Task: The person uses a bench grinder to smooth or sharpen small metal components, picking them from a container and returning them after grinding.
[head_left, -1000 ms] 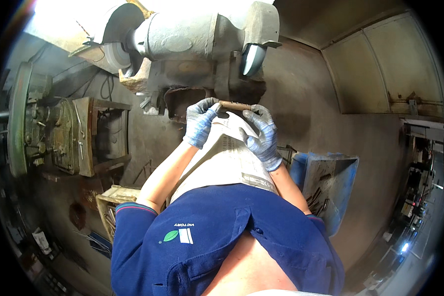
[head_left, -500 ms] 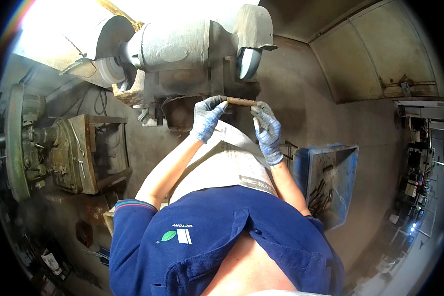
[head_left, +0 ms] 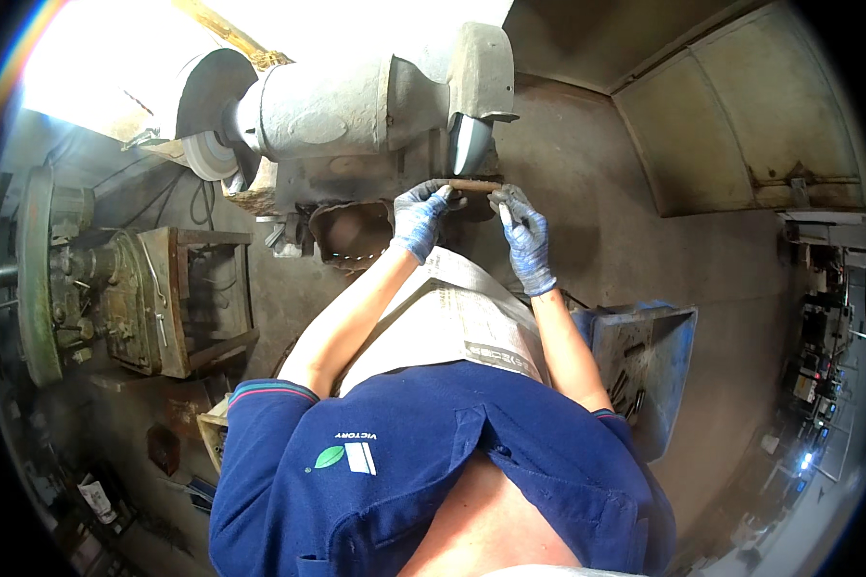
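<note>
Between my two gloved hands is a short brown rod-like piece (head_left: 475, 186), held level by its ends. The fingers of my left hand (head_left: 420, 219) are closed on its left end, and those of my right hand (head_left: 525, 240) pinch its right end. Just beyond the piece stands the right wheel (head_left: 470, 146) of a grey bench grinder (head_left: 327, 104). Piece and wheel edge lie very close together; whether they touch I cannot tell. What the piece is exactly does not show.
The grinder's left wheel (head_left: 208, 156) is at the far left. A blue bin (head_left: 672, 385) with several dark metal pieces stands at my right. To the left is a greenish machine (head_left: 125, 298) with a box frame. A metal cabinet (head_left: 741, 125) stands back right.
Both hands have moved the brown piece slightly away from me and to the right relative to the grinder, up to its right wheel. The view has shifted a little.
</note>
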The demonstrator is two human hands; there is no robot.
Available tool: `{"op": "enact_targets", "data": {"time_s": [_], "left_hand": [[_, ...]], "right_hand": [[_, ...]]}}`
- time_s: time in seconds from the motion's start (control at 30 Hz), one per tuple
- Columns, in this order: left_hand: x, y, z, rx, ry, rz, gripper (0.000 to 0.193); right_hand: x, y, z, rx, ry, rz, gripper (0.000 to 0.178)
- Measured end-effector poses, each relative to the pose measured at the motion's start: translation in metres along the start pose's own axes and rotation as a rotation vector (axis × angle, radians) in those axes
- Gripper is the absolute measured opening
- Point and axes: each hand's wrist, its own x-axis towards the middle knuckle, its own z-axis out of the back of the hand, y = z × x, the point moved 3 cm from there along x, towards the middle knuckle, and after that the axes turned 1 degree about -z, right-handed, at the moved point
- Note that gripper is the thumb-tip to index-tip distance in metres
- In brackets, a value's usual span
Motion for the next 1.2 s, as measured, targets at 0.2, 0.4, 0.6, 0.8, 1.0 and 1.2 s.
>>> {"op": "enact_targets", "data": {"time_s": [0.2, 0.4, 0.6, 0.8, 1.0, 1.2], "left_hand": [[0.010, 0.013, -0.008, 0.046, -0.049, 0.040, 0.012], [0.016, 0.010, 0.000, 0.096, -0.072, 0.027, 0.009], [0.021, -0.005, 0.026, 0.109, -0.137, 0.048, 0.011], [0.028, -0.005, 0.053, 0.109, -0.108, 0.015, 0.012], [0.025, -0.004, 0.019, 0.212, -0.169, 0.069, 0.010], [0.033, 0.014, 0.002, 0.134, -0.134, 0.046, 0.007]], "right_hand": [[0.009, -0.021, 0.012, 0.132, 0.079, -0.123, 0.020], [0.010, -0.024, 0.002, 0.144, -0.003, -0.145, 0.012], [0.012, -0.031, -0.024, 0.120, 0.143, -0.177, 0.022], [0.012, -0.028, -0.038, 0.220, 0.187, -0.206, 0.021], [0.014, -0.033, -0.021, 0.288, 0.093, -0.303, 0.022], [0.017, -0.051, 0.003, 0.343, 0.034, -0.305, 0.021]]}}
